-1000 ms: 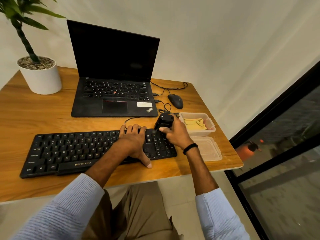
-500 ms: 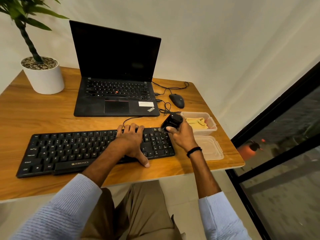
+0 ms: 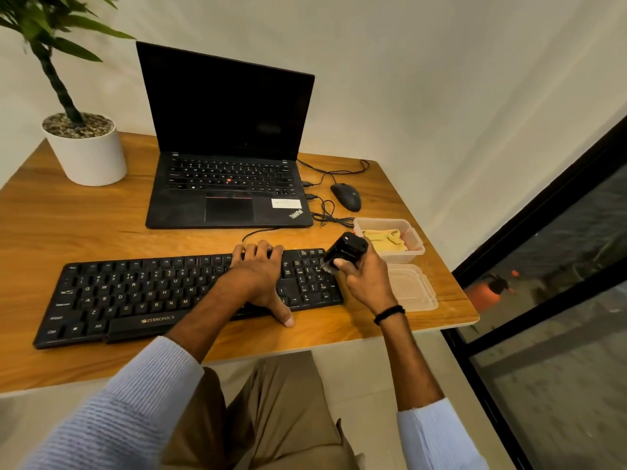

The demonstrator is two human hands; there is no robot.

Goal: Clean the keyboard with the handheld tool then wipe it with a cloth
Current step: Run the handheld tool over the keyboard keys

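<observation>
At lower centre, our left hand [image 3: 259, 276] rests flat, fingers straight, on the black keyboard [image 3: 135, 293]. Just right, our right hand [image 3: 364, 278] curls round the handheld tool [image 3: 344, 251], bristles over the number pad. Beyond, right of centre, the yellow cloth [image 3: 385, 239] lies in a clear tub [image 3: 416, 245].

Laptop [image 3: 224, 184], mouse [image 3: 346, 196], potted plant [image 3: 86, 154] on table [image 3: 84, 228]

I monitor one wide-angle view, worn on the person's head. It faces forward and down, close above the near edge of the desk [image 3: 84, 232], with the keyboard [image 3: 135, 293] near centre and the wall [image 3: 441, 79] behind
</observation>
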